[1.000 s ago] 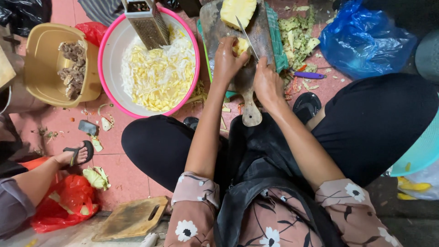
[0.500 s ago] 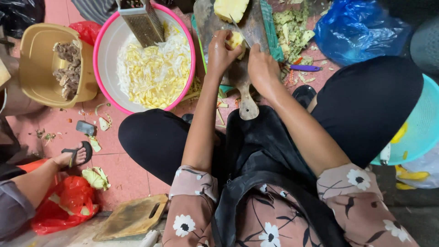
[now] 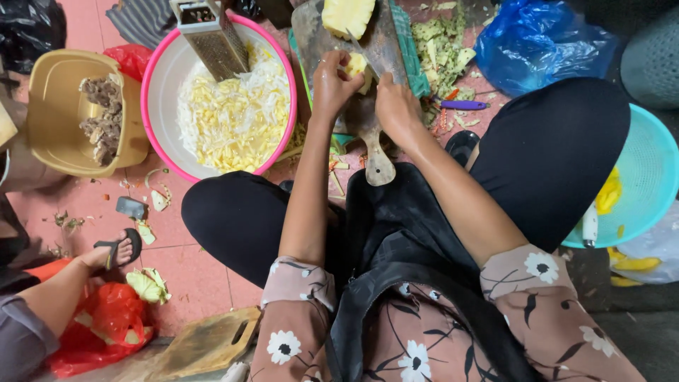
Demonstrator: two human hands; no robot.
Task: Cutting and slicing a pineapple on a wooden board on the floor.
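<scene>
Currently: cutting step, yellow fruit on wooden cutting board (image 3: 368,134).
Left hand (image 3: 332,81): fingers closed round small yellow fruit piece (image 3: 356,65), pinning it to board.
Right hand (image 3: 396,106): fist closed on knife (image 3: 362,49), blade angled over piece.
Larger fruit chunk (image 3: 346,14): far end of board, apart from hands.
Pink-rimmed basin (image 3: 159,71): left of board, holds shredded yellow-white strips, metal grater (image 3: 212,35) leaning inside.
Green peel scraps (image 3: 442,49): right of board.
Judgement: next cut calls for left fingertips tucked clear of blade.

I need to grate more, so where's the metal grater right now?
In the head view, the metal grater leans at the top left in the pink-rimmed basin of yellow shreds, left of the wooden cutting board.
</scene>
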